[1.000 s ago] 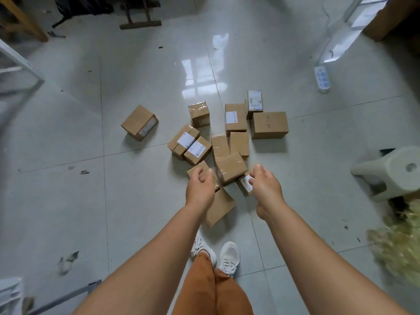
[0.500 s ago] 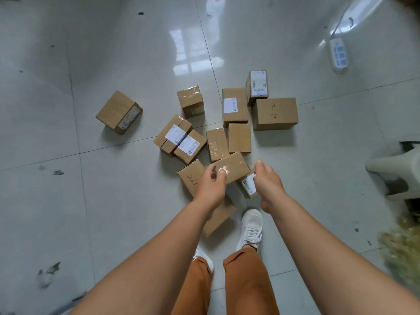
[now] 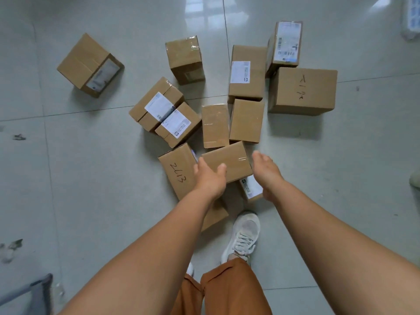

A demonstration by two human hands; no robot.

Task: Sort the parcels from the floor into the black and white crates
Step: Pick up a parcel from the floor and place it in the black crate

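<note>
Head cam: left hand (image 3: 210, 178) & right hand (image 3: 267, 172), fingers wide, empty, flank taped brown cardboard parcel (image 3: 227, 163) atop floor pile at 12 o'clock. Step: first pick. Next: clamp both sides, lift. Crates not in view.

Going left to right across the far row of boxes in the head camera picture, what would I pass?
Tipped box lying apart → taped box → box with a white label on top → tall box with a shipping label → big box with handwriting.
</note>
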